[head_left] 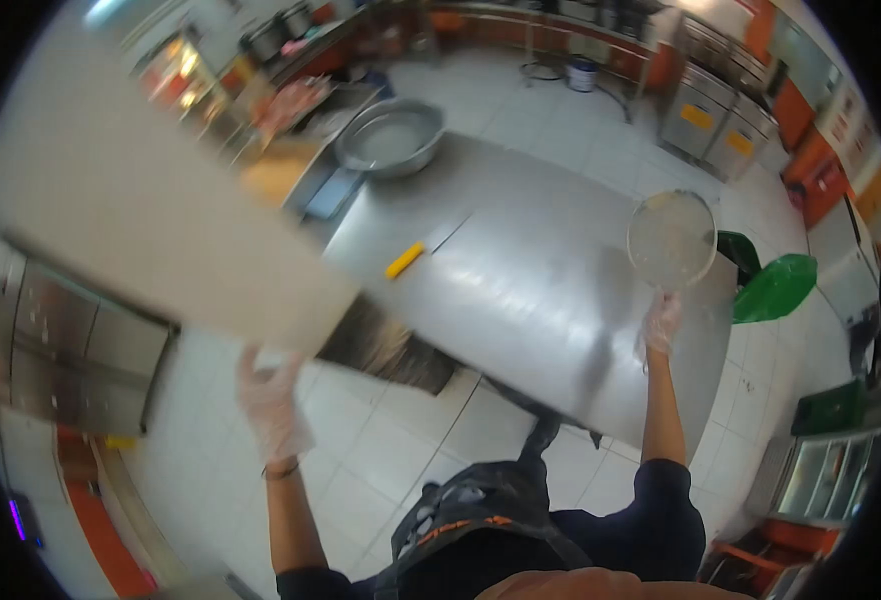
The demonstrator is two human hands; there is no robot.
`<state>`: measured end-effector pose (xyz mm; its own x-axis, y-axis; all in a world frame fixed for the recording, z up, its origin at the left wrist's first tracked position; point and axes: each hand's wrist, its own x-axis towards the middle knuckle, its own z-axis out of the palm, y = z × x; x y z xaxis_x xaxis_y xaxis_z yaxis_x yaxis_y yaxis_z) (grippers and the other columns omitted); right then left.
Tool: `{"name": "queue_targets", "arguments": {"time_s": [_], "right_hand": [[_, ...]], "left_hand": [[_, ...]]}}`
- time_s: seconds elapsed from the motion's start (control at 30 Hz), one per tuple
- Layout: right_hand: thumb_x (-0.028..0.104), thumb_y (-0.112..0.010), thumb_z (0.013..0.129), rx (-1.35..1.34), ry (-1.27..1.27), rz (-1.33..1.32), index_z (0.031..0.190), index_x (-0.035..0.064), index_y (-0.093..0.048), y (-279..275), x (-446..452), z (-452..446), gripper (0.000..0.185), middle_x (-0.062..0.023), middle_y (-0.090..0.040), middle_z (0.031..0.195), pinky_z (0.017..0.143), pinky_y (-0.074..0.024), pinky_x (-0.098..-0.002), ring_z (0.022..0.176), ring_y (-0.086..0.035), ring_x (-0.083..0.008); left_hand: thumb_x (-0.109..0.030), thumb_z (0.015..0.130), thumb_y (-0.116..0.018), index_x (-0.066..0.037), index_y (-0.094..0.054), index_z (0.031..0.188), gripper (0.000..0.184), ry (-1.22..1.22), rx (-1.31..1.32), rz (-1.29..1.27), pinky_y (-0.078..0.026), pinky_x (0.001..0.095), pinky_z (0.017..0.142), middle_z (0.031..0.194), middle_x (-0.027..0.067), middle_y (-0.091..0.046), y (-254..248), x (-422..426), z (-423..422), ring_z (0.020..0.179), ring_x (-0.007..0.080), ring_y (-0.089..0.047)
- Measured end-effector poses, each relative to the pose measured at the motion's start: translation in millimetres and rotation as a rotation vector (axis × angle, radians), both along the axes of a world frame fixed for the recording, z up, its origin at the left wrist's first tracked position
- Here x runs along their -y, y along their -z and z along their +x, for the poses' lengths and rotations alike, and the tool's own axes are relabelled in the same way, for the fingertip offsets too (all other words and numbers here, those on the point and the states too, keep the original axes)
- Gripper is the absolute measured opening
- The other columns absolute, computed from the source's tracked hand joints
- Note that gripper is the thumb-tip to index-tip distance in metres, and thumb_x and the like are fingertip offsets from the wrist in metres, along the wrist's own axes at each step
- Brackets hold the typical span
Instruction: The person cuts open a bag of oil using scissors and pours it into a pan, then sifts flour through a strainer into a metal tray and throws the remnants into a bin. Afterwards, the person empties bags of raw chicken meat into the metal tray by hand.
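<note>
My right hand (663,325), in a clear plastic glove, is closed round the handle of a round mesh strainer (672,240). The strainer is held over the right end of a steel table (521,290). On the left, my gloved left hand (276,405) grips the lower edge of a large pale board (181,190); its fingertips are partly hidden there. Motion blurs the board, and it covers much of the upper left. A yellow-handled knife (407,260) lies on the table between my hands.
A wide metal basin (391,137) stands at the table's far left corner, near a light blue tray (334,193). Beyond the right end is a green bin (776,288). A dark slab-like thing (391,350) is at the near left edge. Steel cabinets (716,120) stand farther back.
</note>
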<state>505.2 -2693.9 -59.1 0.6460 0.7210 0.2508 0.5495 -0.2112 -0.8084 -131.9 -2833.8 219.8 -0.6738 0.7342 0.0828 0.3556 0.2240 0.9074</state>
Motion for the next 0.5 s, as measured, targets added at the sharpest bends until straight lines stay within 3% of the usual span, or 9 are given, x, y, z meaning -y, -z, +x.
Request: {"name": "queue_targets", "arguments": {"time_s": [0.07,0.1,0.17,0.2,0.23,0.3,0.37,0.43,0.5], "right_hand": [[0.028,-0.059,0.107,-0.105,-0.111,-0.121,0.127,0.0004,-0.062,-45.4,88.9,-92.5,0.035,-0.0213,-0.070,0.108,0.093,-0.0503,-0.0470,0.106,-0.068,-0.0408],[0.029,-0.059,0.107,-0.139,-0.155,-0.226,0.129,0.0011,-0.062,-65.1,130.9,-132.7,0.035,-0.0208,-0.070,0.108,0.094,-0.0510,-0.0460,0.106,-0.068,-0.0402],[0.028,-0.059,0.106,0.484,-0.268,-0.379,0.130,0.0024,-0.063,-33.0,215.3,-157.5,0.035,-0.0196,-0.070,0.105,0.092,-0.0538,-0.0456,0.102,-0.069,-0.0375],[0.030,-0.059,0.106,0.875,-0.587,-0.290,0.129,0.0034,-0.064,-28.9,251.5,-151.6,0.036,-0.0186,-0.071,0.102,0.089,-0.0552,-0.0456,0.100,-0.070,-0.0364],[0.033,-0.059,0.106,1.251,-0.892,-0.164,0.128,0.0045,-0.065,-30.9,263.1,-159.1,0.037,-0.0176,-0.071,0.099,0.087,-0.0567,-0.0456,0.098,-0.071,-0.0354],[0.028,-0.058,0.101,0.973,-1.235,-0.881,0.123,0.0056,-0.068,-127.4,264.9,-285.2,0.033,-0.0162,-0.071,0.096,0.081,-0.0567,-0.0458,0.095,-0.071,-0.0337],[0.023,-0.063,0.095,-0.037,-0.897,-1.259,0.113,0.0081,-0.074,-138.5,268.5,-370.7,0.026,-0.0122,-0.069,0.090,0.065,-0.0564,-0.0423,0.077,-0.069,-0.0251],[0.029,-0.063,0.099,-0.046,-1.232,-1.166,0.097,0.0044,-0.068,-84.3,265.9,-423.8,0.026,-0.0087,-0.063,0.085,0.059,-0.0522,-0.0382,0.071,-0.062,-0.0202],[0.038,-0.063,0.102,-0.175,-1.252,-1.098,0.090,0.0063,-0.063,-89.1,253.2,-516.3,0.034,-0.0037,-0.057,0.080,0.055,-0.0483,-0.0355,0.066,-0.056,-0.0156]], "left_hand": [[-0.012,0.086,-0.088,-0.002,-0.053,0.152,0.076,0.237,0.156,0.160,-0.046,0.0230,0.066,0.082,-0.0016,-0.059,14.7,43.1,-42.8,0.072,0.0076,-0.051],[-0.010,0.088,-0.085,-0.002,-0.052,0.153,0.073,0.227,0.187,0.137,-0.045,0.0232,0.066,0.080,-0.0026,-0.058,21.3,66.5,-70.0,0.072,0.0073,-0.052],[-0.006,0.093,-0.079,-0.002,-0.051,0.155,0.068,0.200,0.269,0.101,-0.044,0.0235,0.066,0.076,-0.0046,-0.057,34.7,118.4,-119.7,0.073,0.0068,-0.053],[-0.012,0.089,-0.085,-0.002,-0.053,0.152,0.072,0.090,0.295,-0.072,-0.049,0.0240,0.071,0.092,0.0043,-0.065,44.2,143.8,-150.7,0.079,0.0099,-0.055],[-0.017,0.092,-0.083,-0.002,-0.053,0.152,0.069,-0.020,0.327,-0.083,-0.050,0.0265,0.075,0.104,0.0086,-0.067,64.9,169.1,-177.1,0.083,0.0110,-0.055],[-0.024,0.097,-0.077,-0.001,-0.052,0.152,0.064,-0.196,0.396,-0.127,-0.050,0.0310,0.082,0.128,0.0135,-0.066,104.9,222.7,-223.3,0.090,0.0132,-0.056],[-0.028,0.100,-0.074,0.000,-0.052,0.152,0.063,-0.300,0.496,-0.164,-0.050,0.0332,0.087,0.142,0.0124,-0.062,112.1,244.9,-255.7,0.094,0.0147,-0.057],[-0.029,0.100,-0.073,0.001,-0.052,0.151,0.063,-0.375,0.609,-0.142,-0.049,0.0338,0.088,0.147,0.0093,-0.059,100.0,251.8,-273.2,0.095,0.0157,-0.057],[-0.029,0.100,-0.073,0.001,-0.051,0.151,0.063,-0.381,0.578,-0.055,-0.049,0.0335,0.088,0.146,0.0079,-0.060,94.1,242.5,-302.5,0.094,0.0160,-0.057]]}}
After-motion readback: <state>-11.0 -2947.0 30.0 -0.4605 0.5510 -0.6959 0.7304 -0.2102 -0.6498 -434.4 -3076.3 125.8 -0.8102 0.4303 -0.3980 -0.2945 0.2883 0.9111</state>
